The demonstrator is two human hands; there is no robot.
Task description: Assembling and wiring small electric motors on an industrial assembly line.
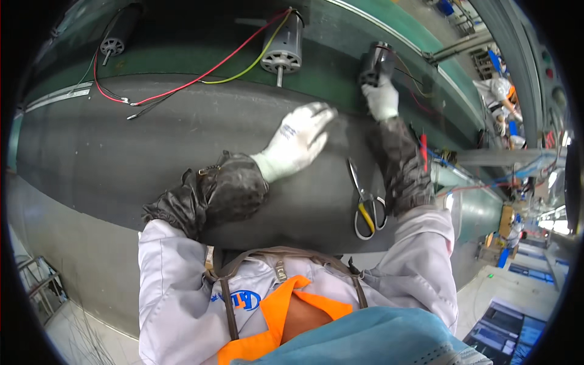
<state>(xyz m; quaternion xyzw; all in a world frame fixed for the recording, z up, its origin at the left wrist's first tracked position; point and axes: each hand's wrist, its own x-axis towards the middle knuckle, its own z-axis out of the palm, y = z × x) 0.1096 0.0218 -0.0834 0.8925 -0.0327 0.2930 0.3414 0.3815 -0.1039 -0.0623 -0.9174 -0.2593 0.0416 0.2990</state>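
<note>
My right hand [382, 101], in a white glove, is closed on the near end of a dark cylindrical electric motor [381, 56] at the back right. Its fingertips are partly hidden against the motor. My left hand [295, 141], also gloved in white, hovers over or rests on the dark mat [140, 146]; its fingers are stretched out and it holds nothing. Beyond it, a grey motor [283, 44] with a bare shaft lies on the green surface, with red and yellow-green wires [210, 68] running from it. Scissors [366, 210] with a yellow-marked handle lie near my right forearm.
Another motor [117, 35] lies at the far left, beside loose wire ends [129, 101]. A red-handled tool [424, 148] is right of my right sleeve. A metal frame [517, 67] rises on the right. Another person [500, 97] is in the background there.
</note>
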